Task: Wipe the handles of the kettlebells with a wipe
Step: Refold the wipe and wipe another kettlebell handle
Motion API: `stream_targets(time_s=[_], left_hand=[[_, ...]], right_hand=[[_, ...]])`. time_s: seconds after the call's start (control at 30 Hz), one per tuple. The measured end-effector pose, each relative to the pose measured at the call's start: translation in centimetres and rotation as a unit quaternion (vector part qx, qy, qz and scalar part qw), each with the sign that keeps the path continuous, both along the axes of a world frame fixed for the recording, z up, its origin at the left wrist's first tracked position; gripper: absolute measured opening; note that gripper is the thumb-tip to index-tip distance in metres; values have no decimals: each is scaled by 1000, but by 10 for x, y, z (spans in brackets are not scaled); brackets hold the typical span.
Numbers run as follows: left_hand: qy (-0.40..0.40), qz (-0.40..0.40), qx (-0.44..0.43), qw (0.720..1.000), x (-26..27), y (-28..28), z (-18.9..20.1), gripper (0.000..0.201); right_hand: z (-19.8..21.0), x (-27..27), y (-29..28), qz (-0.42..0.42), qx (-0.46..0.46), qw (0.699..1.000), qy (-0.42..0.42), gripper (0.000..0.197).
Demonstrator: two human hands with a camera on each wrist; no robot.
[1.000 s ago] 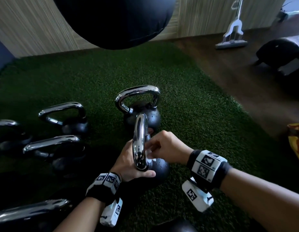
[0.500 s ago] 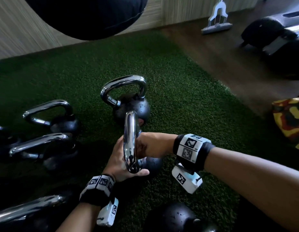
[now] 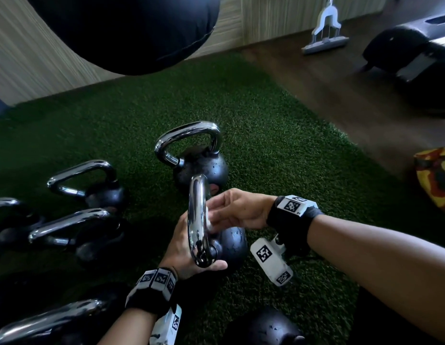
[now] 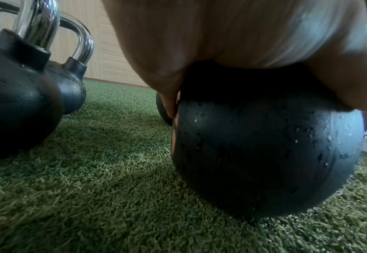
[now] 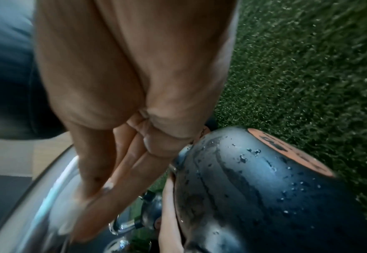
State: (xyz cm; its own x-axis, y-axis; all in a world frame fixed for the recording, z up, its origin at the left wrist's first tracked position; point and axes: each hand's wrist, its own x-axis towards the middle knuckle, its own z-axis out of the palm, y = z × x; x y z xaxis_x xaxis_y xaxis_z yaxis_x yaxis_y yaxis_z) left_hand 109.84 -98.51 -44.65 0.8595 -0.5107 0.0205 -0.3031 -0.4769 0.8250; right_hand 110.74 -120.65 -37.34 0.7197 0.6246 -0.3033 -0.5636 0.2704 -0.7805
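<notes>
The kettlebell under inspection stood on the green turf, near the person, with its chrome handle seen edge-on from the head view. Water droplets were visible on its black body in both wrist views. An orange disc with dark markings sat on one face of the body; the markings could not be read.

The left hand was at the near base of the handle, its thumb curled under the lower bend; its grip was clenched round the handle. The fingers behind the handle were hidden.

The right hand reached in from the right, with its grip pinching a white wipe against the right side of the handle. Only a small pale patch of the wipe showed between fingers and chrome. In the right wrist view the image was blurred at the fingertips.

A second kettlebell stood upright just beyond the first. Further kettlebells were grouped on the turf to the left, well apart from the hands. A large dark bag hung above the far turf. A grey mop head rested on the wooden floor at the far right, near a low black machine.
</notes>
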Motion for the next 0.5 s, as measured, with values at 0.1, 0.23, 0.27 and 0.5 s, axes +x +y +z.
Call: stream_targets(time_s=[0.1,0.23,0.27,0.5], left_hand=[[-14,-1,-25,1000,-4,-5,9,126],[-8,-4,-33,999,-4,-7,8,123],[-1,0,-36,999,-5,-6,7,123],[18,17,-21,999,-6,0,1,134]], right_hand=[[-1,3,-2,-34,15,999,26,21],[0,0,-2,-3,12,1000,21,17],[0,1,0,-25,16,999,21,18],[-4,5,15,-259,-30,965,-4,24]])
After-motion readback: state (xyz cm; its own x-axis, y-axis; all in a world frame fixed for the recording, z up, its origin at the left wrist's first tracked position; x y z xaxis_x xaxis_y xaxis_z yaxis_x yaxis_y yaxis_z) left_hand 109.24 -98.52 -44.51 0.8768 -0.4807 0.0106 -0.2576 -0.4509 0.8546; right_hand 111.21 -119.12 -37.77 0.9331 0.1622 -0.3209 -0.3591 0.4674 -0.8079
